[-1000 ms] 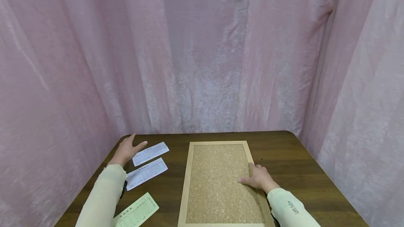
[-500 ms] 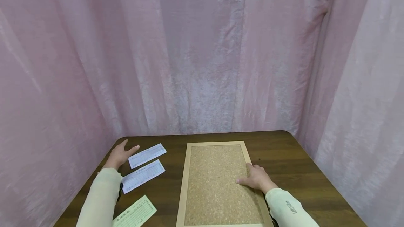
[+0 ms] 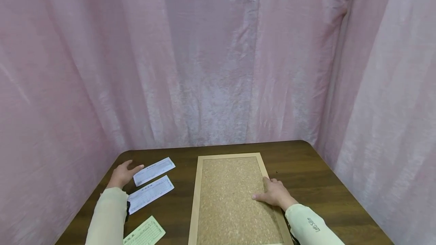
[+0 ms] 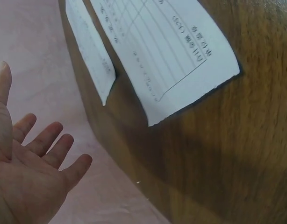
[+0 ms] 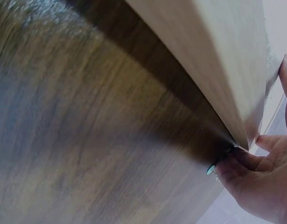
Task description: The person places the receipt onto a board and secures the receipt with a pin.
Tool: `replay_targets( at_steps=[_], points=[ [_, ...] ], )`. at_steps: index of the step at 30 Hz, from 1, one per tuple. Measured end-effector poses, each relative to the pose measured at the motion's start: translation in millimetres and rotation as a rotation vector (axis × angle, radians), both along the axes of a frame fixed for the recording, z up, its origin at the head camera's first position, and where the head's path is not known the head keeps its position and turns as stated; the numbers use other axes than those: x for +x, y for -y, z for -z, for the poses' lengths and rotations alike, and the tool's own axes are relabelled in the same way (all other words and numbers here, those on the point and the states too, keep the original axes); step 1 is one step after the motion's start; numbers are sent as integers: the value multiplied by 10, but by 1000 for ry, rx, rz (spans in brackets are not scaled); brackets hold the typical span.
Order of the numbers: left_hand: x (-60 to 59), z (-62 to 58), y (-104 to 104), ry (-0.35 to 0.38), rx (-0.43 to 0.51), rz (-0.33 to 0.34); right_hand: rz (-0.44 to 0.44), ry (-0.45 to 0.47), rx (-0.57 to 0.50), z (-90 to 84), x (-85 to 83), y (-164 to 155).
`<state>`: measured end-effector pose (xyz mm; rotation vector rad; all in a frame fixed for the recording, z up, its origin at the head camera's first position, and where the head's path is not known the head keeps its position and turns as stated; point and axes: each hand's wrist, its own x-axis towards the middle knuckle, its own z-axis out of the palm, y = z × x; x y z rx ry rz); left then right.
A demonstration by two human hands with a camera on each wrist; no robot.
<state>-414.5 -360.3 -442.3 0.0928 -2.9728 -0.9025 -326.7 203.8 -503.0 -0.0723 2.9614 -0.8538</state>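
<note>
My left hand (image 3: 122, 174) hovers with spread fingers beside the upper white printed slip (image 3: 154, 171). In the left wrist view this hand (image 4: 33, 177) holds nothing. Nearer lies a second white slip (image 3: 151, 194), and nearest a green printed slip (image 3: 147, 233). A framed cork board (image 3: 229, 196) lies upright in front of me. On its right edge is my right hand (image 3: 275, 193), thumb on the cork and other fingers over the wooden frame (image 5: 213, 60). By these fingertips shows a small teal round thing (image 5: 210, 170); its kind is unclear.
A dark wooden table (image 3: 316, 188) bears everything. Pink curtains (image 3: 218, 67) hang close behind it and along both sides. A tiny dark speck (image 3: 276, 172) lies to the right of the board.
The head view has turned slightly right, so everything shifts left. My left hand has come slightly lower and nearer, past the far table edge. The right hand keeps its place on the board.
</note>
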Motion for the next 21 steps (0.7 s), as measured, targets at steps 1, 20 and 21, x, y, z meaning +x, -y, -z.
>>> replay_targets(
  at_steps=[1,20,21],
  points=[
    [-8,22,9,-2,2,-3,-2,0,1,-1,-1,0],
    [-96,333,132,22,59,-79,-10,-16,11,-5,9,2],
    [-100,342,132,23,64,-81,-10,-18,14,-1,5,-3]
  ],
)
